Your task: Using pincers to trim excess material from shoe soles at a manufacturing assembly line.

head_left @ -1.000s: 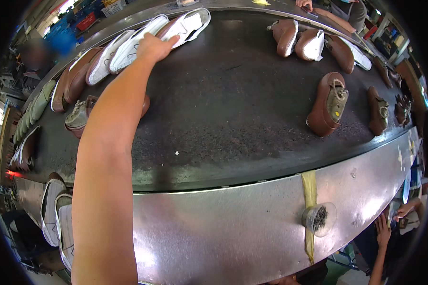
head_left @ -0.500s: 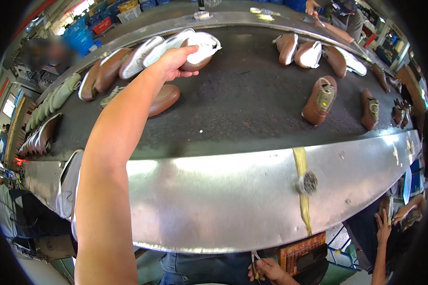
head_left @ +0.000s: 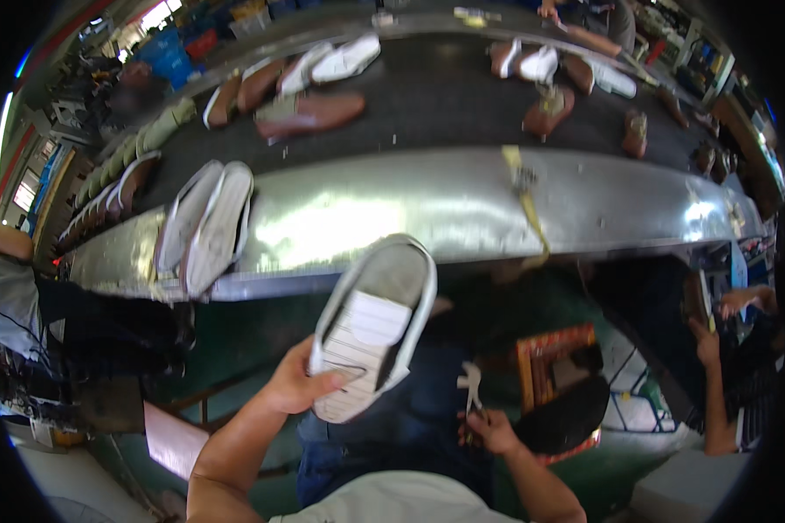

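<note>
In front of my body, my left hand (head_left: 301,379) grips a shoe upper (head_left: 391,275) by its heel end, thumb on top. Its underside faces me: a grey forefoot area, a white lined heel piece and a pale turned-in edge; the brown outer side is hidden. Lower right, over my lap, my right hand (head_left: 490,429) is closed round the handles of a pair of pliers (head_left: 471,388), jaws pointing up. Two white-lined shoe uppers (head_left: 220,227) lie side by side on the metal ledge (head_left: 323,218) at left.
Beyond the ledge, a dark conveyor belt (head_left: 445,122) carries brown shoes (head_left: 314,115), white-lined ones (head_left: 347,59) and a row of green ones (head_left: 139,144). A tin (head_left: 523,179) sits on the ledge by a yellow strap. Co-workers sit at left and right; an orange-edged crate (head_left: 556,340) stands right.
My left hand has drawn back from the far side of the belt, bringing a shoe upper over my lap with its underside turned up. The view has tilted downward. My right hand still holds the pliers.
</note>
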### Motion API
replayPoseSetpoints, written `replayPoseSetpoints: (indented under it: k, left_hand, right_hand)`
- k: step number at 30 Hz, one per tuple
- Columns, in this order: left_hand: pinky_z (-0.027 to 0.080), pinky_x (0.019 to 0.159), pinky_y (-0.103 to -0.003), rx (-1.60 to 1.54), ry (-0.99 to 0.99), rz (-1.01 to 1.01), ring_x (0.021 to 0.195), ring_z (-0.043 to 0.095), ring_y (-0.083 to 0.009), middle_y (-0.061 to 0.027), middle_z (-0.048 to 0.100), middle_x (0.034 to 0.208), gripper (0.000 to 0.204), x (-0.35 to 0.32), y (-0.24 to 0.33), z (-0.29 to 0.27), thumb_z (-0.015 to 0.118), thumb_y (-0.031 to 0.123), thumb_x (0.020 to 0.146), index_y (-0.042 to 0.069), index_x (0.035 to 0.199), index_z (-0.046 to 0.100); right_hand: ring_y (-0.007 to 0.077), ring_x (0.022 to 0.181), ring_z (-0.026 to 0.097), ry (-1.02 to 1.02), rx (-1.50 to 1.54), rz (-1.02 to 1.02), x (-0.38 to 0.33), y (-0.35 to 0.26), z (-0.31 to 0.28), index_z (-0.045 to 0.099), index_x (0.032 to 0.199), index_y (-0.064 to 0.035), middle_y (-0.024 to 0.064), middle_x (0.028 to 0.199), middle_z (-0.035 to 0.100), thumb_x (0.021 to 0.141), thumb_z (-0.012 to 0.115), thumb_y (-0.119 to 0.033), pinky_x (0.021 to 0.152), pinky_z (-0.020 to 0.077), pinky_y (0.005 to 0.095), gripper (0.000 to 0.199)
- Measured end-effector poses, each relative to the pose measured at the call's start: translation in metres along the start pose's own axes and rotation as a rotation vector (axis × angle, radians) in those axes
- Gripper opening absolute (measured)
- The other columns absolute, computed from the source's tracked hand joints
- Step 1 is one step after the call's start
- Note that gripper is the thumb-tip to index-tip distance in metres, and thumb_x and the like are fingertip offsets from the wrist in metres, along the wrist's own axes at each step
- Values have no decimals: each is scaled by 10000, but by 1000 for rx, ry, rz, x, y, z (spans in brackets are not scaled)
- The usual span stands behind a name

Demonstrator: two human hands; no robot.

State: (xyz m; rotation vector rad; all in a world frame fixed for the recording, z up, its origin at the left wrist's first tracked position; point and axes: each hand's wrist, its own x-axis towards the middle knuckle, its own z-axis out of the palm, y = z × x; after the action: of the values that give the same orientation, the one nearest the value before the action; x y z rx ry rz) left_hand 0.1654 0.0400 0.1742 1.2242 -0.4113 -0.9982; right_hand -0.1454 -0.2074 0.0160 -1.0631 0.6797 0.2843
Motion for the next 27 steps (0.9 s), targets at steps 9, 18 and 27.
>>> replayPoseSetpoints:
  k: [9,18,27]
  left_hand:
    - [467,1049,-330,515,-200,-330,1245,566,-180,-126,559,1432,892,-93,-171,26,796,185,898,18,1598,270]
    - [438,1075,-339,610,-159,-401,1257,564,-210,-142,584,1396,895,-111,-159,54,807,267,888,19,1584,302]
    - [473,1038,-394,1154,-220,-345,1182,634,-347,-229,653,1277,725,-71,-120,73,754,400,886,-7,1436,517]
  right_hand:
    - [181,734,641,260,-633,-441,-63,-6,52,650,1124,-24,60,848,680,834,828,-274,731,524,336,422]
    - [397,836,648,379,-1192,-823,-31,-6,112,582,1159,-24,160,1005,686,808,812,-433,777,493,474,586]
    - [465,880,659,369,-921,-583,-43,2,81,602,1153,12,249,985,691,912,720,-311,797,518,505,420]
